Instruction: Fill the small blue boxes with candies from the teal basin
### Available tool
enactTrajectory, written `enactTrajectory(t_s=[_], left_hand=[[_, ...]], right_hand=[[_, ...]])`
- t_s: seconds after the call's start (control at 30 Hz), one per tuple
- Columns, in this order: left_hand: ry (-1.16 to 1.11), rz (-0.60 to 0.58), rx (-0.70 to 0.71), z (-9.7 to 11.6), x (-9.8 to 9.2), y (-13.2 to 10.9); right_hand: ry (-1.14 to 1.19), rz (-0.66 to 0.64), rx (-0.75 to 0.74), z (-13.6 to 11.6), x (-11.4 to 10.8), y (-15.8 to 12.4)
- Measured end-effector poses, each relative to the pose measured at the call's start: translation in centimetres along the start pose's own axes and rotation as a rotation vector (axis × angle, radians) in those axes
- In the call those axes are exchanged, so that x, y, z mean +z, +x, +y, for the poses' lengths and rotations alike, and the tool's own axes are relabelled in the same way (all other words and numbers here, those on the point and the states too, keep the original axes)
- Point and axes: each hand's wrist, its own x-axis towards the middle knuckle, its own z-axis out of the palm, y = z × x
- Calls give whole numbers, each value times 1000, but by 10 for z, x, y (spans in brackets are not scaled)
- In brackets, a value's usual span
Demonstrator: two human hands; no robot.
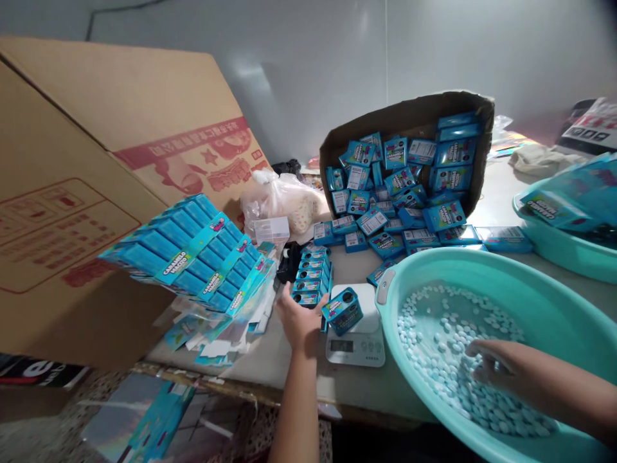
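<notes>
From where I stand, the left forearm reaches straight in over the near edge of the bench (359,387), its hand (299,319) spread, thumb and finger apart at the near end of a row of small blue boxes (311,278). Beside it, a tilted blue box (343,312) sits on the scale (341,355). The right hand (499,368) dips, fingers curled, into pale candies (436,361) in the basin (554,321); whether it grips any, I can't tell.

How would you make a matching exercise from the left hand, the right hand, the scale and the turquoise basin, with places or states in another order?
Column 1
1. left hand
2. right hand
3. scale
4. turquoise basin

Column 2
A. contains small pale pieces
B. at the near end of a row of small blue boxes
C. white, with a display
D. down among the pieces

Pairs: 1-B, 2-D, 3-C, 4-A
</notes>
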Motion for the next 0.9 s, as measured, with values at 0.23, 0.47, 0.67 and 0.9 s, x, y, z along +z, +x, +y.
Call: enactTrajectory(t_s=[0.23,0.47,0.67,0.9], left_hand=[[66,-82,-35,6,-4,-11],[-6,-119,-174,4,-6,-10],[-336,-28,-72,-11,-40,-7],[26,-660,292,74,-74,7]], right_hand=[[37,-138,46,-18,-15,-7],[36,-191,54,-16,-17,-8],[4,-184,44,-19,-20,-6],[-20,-146,5,-25,-25,-5]])
